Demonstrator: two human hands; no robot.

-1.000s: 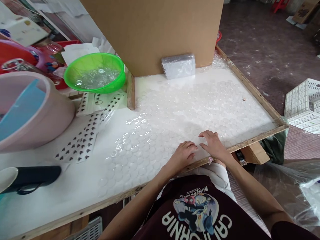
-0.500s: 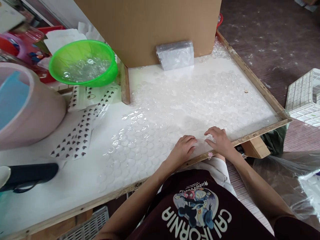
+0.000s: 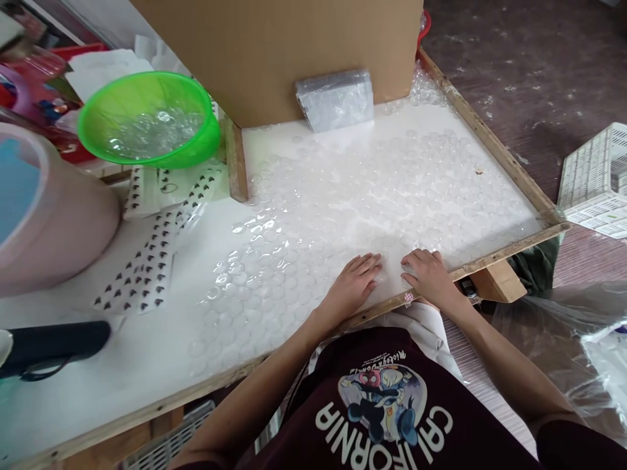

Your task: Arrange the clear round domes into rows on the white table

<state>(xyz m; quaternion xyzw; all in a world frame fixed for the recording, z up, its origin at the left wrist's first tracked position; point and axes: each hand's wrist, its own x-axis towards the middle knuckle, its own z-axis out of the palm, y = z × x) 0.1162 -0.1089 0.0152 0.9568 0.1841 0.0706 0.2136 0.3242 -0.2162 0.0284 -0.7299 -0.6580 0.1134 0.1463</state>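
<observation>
Many clear round plastic discs [image 3: 269, 277] lie flat in a closely packed layer over the white tabletop [image 3: 215, 228]. At the front edge, my left hand [image 3: 353, 281] rests palm down, its fingers extended over the discs. A short way to its right is my right hand [image 3: 427, 275], fingers bent and thumb apart from them, touching the surface near clear pieces at the fingertips. Between the two hands shows a strip of white tabletop. The undersides of both hands are hidden, and the clear pieces there are hard to make out.
Wooden strips [image 3: 490, 134] edge the table. Cardboard [image 3: 294, 46] stands at the back behind a clear-wrapped stack [image 3: 336, 101]. On the left are a green bowl [image 3: 208, 140] of clear pieces, a pink bucket [image 3: 83, 222], printed sticker sheets [image 3: 142, 267] and a dark cylindrical object [image 3: 59, 343].
My hands have moved slightly apart, with the left flatter on the table. The clear film that showed between them is no longer distinct. The whole view has shifted a little.
</observation>
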